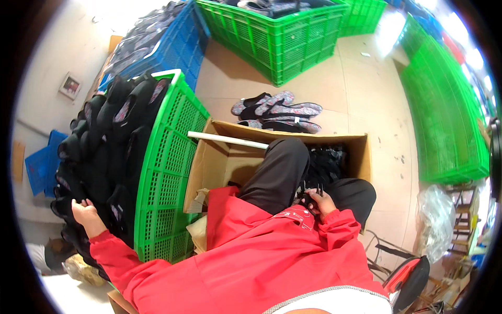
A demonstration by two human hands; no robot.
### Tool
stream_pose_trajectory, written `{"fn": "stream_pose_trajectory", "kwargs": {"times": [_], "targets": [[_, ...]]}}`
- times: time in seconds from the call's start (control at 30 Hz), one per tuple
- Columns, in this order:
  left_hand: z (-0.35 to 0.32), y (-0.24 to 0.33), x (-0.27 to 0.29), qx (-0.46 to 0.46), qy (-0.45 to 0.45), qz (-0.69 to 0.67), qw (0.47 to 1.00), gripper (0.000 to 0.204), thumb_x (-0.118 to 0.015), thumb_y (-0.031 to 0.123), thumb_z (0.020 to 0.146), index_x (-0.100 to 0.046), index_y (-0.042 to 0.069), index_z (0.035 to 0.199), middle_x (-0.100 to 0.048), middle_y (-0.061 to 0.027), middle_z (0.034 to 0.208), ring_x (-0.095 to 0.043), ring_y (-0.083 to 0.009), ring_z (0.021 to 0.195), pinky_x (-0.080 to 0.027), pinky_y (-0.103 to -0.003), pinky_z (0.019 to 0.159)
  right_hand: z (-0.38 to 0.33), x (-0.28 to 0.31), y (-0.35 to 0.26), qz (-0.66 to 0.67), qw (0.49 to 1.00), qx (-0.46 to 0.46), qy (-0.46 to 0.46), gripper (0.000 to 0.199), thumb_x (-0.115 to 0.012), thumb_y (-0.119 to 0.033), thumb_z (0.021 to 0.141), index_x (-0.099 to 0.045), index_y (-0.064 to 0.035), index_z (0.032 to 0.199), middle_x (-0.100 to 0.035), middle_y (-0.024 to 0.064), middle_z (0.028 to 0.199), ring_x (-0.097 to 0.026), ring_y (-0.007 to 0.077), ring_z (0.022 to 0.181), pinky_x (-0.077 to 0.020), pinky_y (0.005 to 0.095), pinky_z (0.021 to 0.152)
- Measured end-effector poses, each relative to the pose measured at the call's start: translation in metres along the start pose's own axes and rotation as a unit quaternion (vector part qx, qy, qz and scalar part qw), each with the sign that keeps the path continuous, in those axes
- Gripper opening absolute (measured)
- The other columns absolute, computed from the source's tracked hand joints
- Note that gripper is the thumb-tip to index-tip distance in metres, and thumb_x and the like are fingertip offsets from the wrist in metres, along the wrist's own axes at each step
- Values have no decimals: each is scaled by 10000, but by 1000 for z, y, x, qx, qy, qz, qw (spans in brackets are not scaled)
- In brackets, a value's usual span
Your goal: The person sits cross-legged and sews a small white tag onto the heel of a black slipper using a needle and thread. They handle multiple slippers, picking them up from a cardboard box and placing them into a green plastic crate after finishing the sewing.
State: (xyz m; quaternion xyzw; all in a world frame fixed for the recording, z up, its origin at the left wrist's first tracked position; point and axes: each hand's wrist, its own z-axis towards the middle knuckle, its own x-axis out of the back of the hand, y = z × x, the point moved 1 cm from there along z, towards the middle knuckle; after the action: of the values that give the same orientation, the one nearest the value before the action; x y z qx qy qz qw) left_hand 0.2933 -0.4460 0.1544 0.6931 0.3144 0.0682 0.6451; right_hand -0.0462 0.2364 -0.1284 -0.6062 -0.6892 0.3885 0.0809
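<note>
At the left, my left hand (88, 215) reaches to the outer side of a high pile of black fabric shoes (107, 146) with patterned insoles. Its fingers are slightly apart and rest against the shoes. The pile rises above a green plastic crate (170, 172). In front of my lap, the fingers of my right hand (323, 203) are closed round small black plastic pieces (307, 197) with thin prongs; their exact kind is unclear. More black plastic pieces (328, 165) fill part of the open cardboard box (212, 157) between my knees.
A white tube (227, 138) lies across the box. Several patterned shoes (280, 107) lie on the floor beyond it. A blue crate (183, 44) and a green crate (277, 47) hold more shoes. Green crates (444, 112) line the right, near a clear plastic bag (436, 222).
</note>
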Motion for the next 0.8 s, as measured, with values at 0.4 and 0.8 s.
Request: {"fn": "stream_pose_trajectory", "kwargs": {"times": [0.4,0.8], "targets": [[-317,-192,-163,-115,-656,317,675,294,-578,170,948,-594,66,1223,-660,-37,1111,-619,-143,963,-466,-276,808,21,9,2,72,996,-12,52,212,-512,-126,989,-602,-64,1171,-593,49,691,-420,100,458,-305,246,425],[-401,-520,-220,-380,-742,512,206,390,-660,268,786,-673,68,1122,-646,-212,1096,-613,-385,1036,-478,-461,939,37,6,-26,144,988,-15,50,274,-438,-99,1018,-578,4,1229,-680,89,1010,-547,88,671,-415,224,546]]}}
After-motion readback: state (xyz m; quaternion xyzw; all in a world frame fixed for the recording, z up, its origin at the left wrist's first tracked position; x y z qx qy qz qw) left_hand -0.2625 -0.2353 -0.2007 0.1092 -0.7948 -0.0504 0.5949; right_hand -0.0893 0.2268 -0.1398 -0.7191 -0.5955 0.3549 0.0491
